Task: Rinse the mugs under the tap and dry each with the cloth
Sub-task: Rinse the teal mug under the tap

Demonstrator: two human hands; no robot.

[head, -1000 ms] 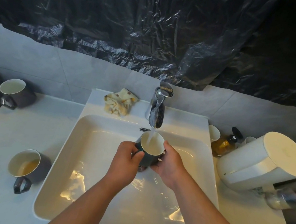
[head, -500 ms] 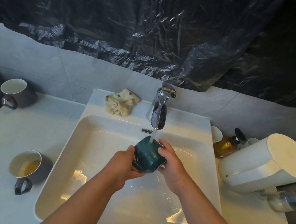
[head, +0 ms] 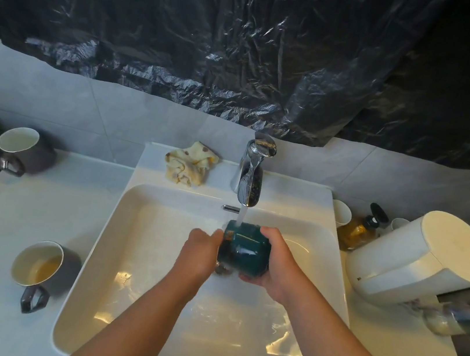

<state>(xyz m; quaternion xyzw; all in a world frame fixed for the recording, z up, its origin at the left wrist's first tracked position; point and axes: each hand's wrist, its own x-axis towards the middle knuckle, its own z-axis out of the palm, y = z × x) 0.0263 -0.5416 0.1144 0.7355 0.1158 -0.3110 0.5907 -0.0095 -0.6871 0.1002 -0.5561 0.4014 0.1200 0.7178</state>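
A dark green mug point(head: 244, 248) lies tipped on its side over the white sink point(head: 113, 251), its outside under the water running from the chrome tap point(head: 250, 177). My left hand point(head: 199, 253) grips its left end and my right hand point(head: 274, 263) cups its right side and bottom. Two grey mugs stand on the left counter: one point(head: 37, 265) near the front with brownish liquid inside, one point(head: 18, 147) at the back by the wall. A crumpled yellowish cloth point(head: 190, 165) lies on the sink ledge left of the tap.
On the right counter stand a large white cylindrical appliance point(head: 425, 261), an amber pump bottle point(head: 360, 230), a small white cup point(head: 341, 213) and a clear glass point(head: 450, 318) on its side. Black plastic sheeting point(head: 248, 42) covers the wall above the tiles.
The green mug went from upright and filling under the tap to tipped over on its side, water now hitting its outer wall. Both hands shifted their grip around it.
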